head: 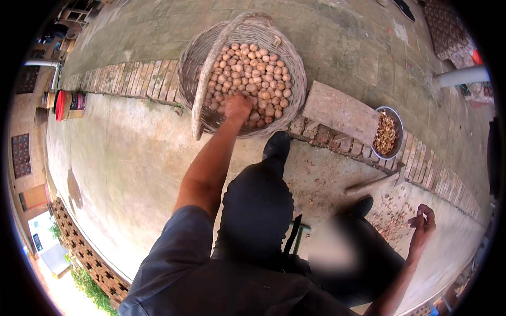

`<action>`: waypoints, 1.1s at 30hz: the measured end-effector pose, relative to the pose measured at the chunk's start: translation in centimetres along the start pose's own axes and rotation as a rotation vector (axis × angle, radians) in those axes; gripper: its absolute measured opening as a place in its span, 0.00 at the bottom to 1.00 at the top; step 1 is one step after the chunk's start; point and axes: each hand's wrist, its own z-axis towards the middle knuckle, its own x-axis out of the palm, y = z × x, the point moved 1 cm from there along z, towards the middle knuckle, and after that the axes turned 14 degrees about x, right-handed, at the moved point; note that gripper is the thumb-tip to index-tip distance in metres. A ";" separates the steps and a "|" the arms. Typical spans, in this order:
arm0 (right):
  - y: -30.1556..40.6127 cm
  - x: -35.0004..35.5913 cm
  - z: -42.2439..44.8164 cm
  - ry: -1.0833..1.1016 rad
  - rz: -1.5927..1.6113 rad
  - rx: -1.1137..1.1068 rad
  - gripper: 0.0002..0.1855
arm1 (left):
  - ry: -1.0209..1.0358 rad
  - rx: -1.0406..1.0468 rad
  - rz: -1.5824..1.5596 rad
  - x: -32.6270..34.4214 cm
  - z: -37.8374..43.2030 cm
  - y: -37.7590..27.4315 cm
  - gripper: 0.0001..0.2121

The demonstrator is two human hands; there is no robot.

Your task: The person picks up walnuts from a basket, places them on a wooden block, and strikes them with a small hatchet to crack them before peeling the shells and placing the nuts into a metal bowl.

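A large wicker basket [290, 51] with a thick arched handle stands ahead of me, partly filled with unshelled walnuts [253, 71]. My left hand [238, 107] reaches into the basket among the walnuts; its fingertips are hidden, so I cannot tell whether it grips one. Out to the right, my right hand [423, 221] hangs over ground strewn with shell pieces [389, 221]; its fingers are curled apart and nothing shows between them. To the right of the basket lies a wooden board [340, 110], beside a metal bowl [400, 118] of walnut kernels or broken pieces [384, 134].
A brick edging [130, 79] crosses the concrete ground beneath basket and board. A piece of wood [371, 185] lies near my right foot. A red-rimmed bucket [71, 106] stands far left. At the far right is a pale pipe or post [462, 76].
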 end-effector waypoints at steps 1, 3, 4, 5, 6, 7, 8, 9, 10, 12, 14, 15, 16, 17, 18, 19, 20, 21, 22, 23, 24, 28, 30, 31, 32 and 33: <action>0.1 0.1 -0.1 -0.003 0.002 0.005 0.17 | 0.056 0.044 -0.052 -0.1 -0.2 -1.2 0.26; 0.5 0.0 -0.2 0.000 -0.010 0.021 0.17 | 0.042 0.083 -0.125 -0.1 -0.8 -2.7 0.25; 0.5 -0.1 -0.2 0.003 -0.015 0.028 0.17 | -0.027 0.078 -0.146 0.0 -1.1 -3.0 0.24; 0.6 0.2 -0.2 0.010 0.001 0.013 0.17 | -0.096 0.074 -0.167 0.1 -1.3 -3.1 0.24; 0.5 0.2 -0.2 0.007 0.009 0.005 0.17 | -0.164 0.053 -0.094 -0.5 -1.5 -3.3 0.21; 0.5 0.2 -0.3 0.007 0.018 -0.005 0.17 | -0.244 0.036 -0.025 -0.9 -1.6 -3.1 0.20; 0.2 0.1 -0.4 0.002 0.012 0.001 0.17 | -0.323 0.020 0.043 -1.3 -1.7 -2.8 0.20; 0.0 0.0 -0.3 0.001 0.010 0.003 0.17 | -0.408 0.001 0.115 -1.9 -1.7 -2.1 0.19; 0.0 0.1 -0.1 0.007 0.013 0.001 0.17 | -0.280 -0.086 0.107 -1.8 -1.0 -0.5 0.20; 0.3 0.2 -0.3 0.004 0.018 0.005 0.17 | -0.120 -0.090 0.094 -1.5 -0.6 0.6 0.21; 0.6 0.1 -0.5 -0.004 0.017 0.011 0.17 | -0.008 -0.036 0.066 -1.2 -0.1 -0.3 0.21; 0.7 0.0 -0.6 -0.003 0.017 0.011 0.17 | 0.022 0.014 0.049 -0.8 0.0 -1.1 0.21; 0.8 0.1 -0.6 0.002 0.018 0.011 0.17 | 0.051 0.061 0.034 -0.3 0.1 -1.7 0.21; 0.9 0.2 -0.7 0.002 0.020 0.008 0.16 | 0.081 0.106 0.019 0.2 0.1 -2.2 0.21; 1.3 0.6 -0.3 0.027 0.036 -0.014 0.16 | 0.064 0.114 0.060 2.0 0.3 -0.1 0.20; 1.3 0.6 -0.5 0.016 0.035 -0.013 0.16 | 0.044 0.118 0.036 2.3 0.2 -1.0 0.19; 1.4 0.6 -0.6 0.012 0.028 -0.020 0.16 | 0.024 0.119 0.011 2.5 -0.3 -1.8 0.18; 1.5 0.6 -0.7 0.008 0.022 -0.026 0.16 | 0.003 0.122 -0.011 2.4 -1.0 -2.5 0.18; 1.5 0.6 -0.8 0.006 0.019 -0.033 0.16 | -0.052 0.162 -0.016 1.8 -2.0 -2.9 0.18; 1.3 0.4 -0.9 0.011 0.022 -0.026 0.16 | -0.106 0.202 -0.020 1.3 -3.1 -3.2 0.17; 1.0 0.2 -0.8 0.018 0.030 -0.021 0.16 | -0.164 0.242 -0.021 0.1 -4.2 -3.5 0.17; 1.0 0.0 -1.2 0.012 0.040 -0.016 0.15 | -0.072 0.338 -0.141 -5.1 -8.0 -5.4 0.21; 1.2 0.0 -1.5 0.013 0.049 -0.024 0.15 | -0.120 0.492 -0.130 -6.8 -11.0 -6.4 0.25; 1.4 0.1 -1.5 0.015 0.053 -0.028 0.15 | -0.151 0.557 -0.115 -6.5 -12.1 -6.4 0.23; 1.5 0.1 -1.5 0.017 0.059 -0.032 0.15 | -0.181 0.622 -0.100 -6.1 -13.2 -6.5 0.22; 1.5 0.1 -1.6 0.021 0.064 -0.033 0.15 | -0.209 0.686 -0.085 -5.8 -14.0 -6.6 0.21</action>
